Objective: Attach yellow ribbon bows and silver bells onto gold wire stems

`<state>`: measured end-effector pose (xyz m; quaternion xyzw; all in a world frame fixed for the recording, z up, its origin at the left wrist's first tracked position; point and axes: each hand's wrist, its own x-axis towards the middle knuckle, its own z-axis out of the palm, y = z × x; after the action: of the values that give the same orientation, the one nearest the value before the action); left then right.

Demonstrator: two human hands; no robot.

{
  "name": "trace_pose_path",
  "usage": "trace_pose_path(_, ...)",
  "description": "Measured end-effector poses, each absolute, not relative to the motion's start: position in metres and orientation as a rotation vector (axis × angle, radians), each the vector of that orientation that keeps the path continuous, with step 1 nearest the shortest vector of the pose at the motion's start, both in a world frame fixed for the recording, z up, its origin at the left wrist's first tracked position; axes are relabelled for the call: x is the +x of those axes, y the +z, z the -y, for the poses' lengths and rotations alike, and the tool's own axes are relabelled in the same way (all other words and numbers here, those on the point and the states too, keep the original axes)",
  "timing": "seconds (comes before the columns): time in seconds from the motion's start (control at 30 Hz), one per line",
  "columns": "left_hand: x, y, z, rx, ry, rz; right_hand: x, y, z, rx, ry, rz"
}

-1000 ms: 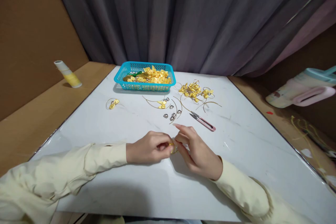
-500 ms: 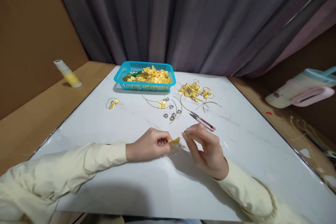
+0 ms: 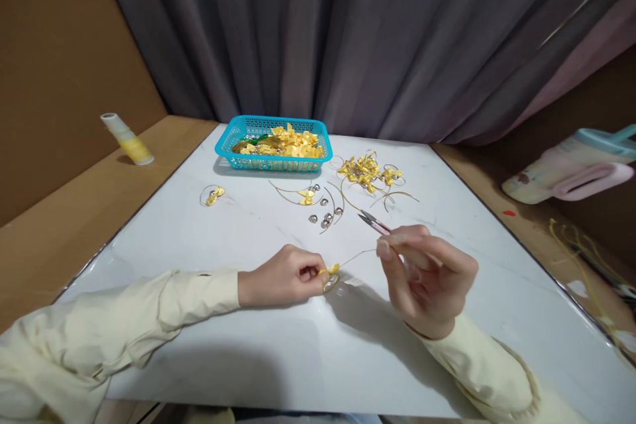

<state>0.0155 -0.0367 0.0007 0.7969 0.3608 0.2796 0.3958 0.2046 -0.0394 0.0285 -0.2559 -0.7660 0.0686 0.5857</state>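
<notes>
Between its thumb and fingers, my left hand [image 3: 291,276] pinches a small yellow ribbon bow [image 3: 332,271] just above the white tabletop. A loop of cord hangs under the bow. My right hand [image 3: 430,275] is closed in a pinch on the end of a thin cord [image 3: 358,256], which runs taut from the bow up to its fingertips. Pink-handled thread snips [image 3: 373,221] lie just beyond the right hand, their handles now mostly hidden behind it. Several silver bells [image 3: 326,218] and loose cord pieces lie farther forward, with another yellow bow [image 3: 307,197] among them.
A blue basket [image 3: 273,163] of yellow bows and cords stands at the back. Right of it is a pile of corded bows [image 3: 366,172]. One corded bow [image 3: 214,196] lies at left. A thread spool [image 3: 128,140] and a tumbler [image 3: 561,169] stand on the side ledges.
My right hand has moved right and away from the bow, drawing out a longer stretch of cord. My left hand stays in place with the bow.
</notes>
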Motion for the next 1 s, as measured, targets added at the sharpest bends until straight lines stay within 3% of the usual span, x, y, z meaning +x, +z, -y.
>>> trace_pose_path(0.33, 0.015, 0.0, 0.038, 2.08, 0.723, -0.877, 0.207, 0.029, 0.032, -0.609, 0.14, 1.695)
trace_pose_path(0.5, 0.016, 0.0, 0.038, 2.085, 0.72, -0.871, 0.207, 0.023, 0.031, -0.825, 0.322, 1.578)
trace_pose_path(0.63, 0.016, 0.001, 0.038, 2.076, 0.712, -0.844, 0.206, 0.028, 0.028, -0.92, 0.624, 1.429)
trace_pose_path(0.83, 0.015, 0.003, 0.037, 1.933, 0.67, -0.866, 0.21, 0.039, 0.016, -1.011, 1.482, 1.117)
trace_pose_path(1.0, 0.013, 0.005, 0.033, 1.668, 0.576, -0.815, 0.212, 0.036, 0.012, -1.042, 1.926, 0.862)
